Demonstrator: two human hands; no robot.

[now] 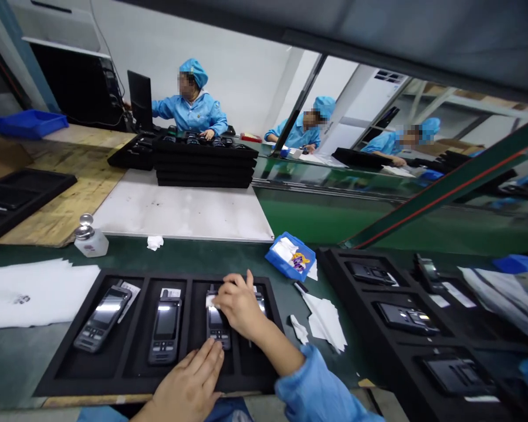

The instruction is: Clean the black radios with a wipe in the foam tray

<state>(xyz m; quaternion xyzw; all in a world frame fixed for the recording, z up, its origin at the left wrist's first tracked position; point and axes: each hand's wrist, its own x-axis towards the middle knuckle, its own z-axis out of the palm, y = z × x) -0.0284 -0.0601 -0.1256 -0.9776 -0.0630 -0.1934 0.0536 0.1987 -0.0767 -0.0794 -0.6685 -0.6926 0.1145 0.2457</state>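
Observation:
In front of me lies a black foam tray (pixel 132 378) with handsets in its compartments. My right hand (pixel 240 305) is closed over the top of the third handset (pixel 219 328), with a small white wipe (pixel 210 300) pinched at its fingertips against the screen. Fingers outstretched, my left hand (pixel 192 378) rests against that handset's lower end. To the left, one handset (pixel 103 319) lies tilted and another handset (pixel 165 328) lies nearly straight, each beside a white label. Behind my right wrist a further handset (pixel 260 302) is mostly hidden.
A blue bin (pixel 286 266) with wipes and wrappers sits behind the tray. White cloths (pixel 325 319) lie to its right, near another foam tray (pixel 365 346) of devices. A dispenser bottle (pixel 91 241) and white sheets (pixel 35 293) are left. Co-workers sit beyond stacked trays (pixel 205 170).

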